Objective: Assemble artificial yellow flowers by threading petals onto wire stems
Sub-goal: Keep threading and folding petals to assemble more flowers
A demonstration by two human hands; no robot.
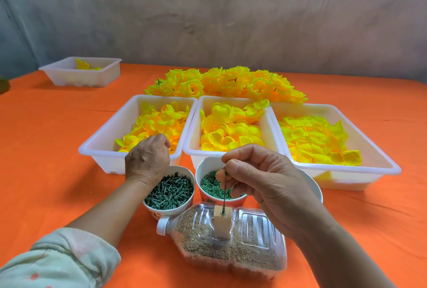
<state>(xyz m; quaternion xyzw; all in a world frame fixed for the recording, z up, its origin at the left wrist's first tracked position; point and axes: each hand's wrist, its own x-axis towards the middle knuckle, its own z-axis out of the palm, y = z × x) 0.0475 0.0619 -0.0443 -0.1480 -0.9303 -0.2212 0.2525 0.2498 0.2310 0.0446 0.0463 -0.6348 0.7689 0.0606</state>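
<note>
A thin green wire stem (224, 195) stands upright in a wooden block (222, 220) set into a sand-filled plastic bottle (242, 248) lying on its side. My right hand (265, 183) pinches the top of the stem between thumb and forefinger. My left hand (147, 158) reaches into the near end of the left white tray (101, 139) with its fingers curled down among the yellow petals (157, 123); what they hold is hidden. Two more trays of petals, the middle tray (233, 125) and the right tray (316, 139), stand alongside.
A bowl of dark green stem pieces (169, 191) and a cup of green rings (212, 186) stand just behind the bottle. Finished yellow flowers (221, 84) are heaped behind the trays. A further white tray (80, 72) sits far left on the orange cloth (46, 137).
</note>
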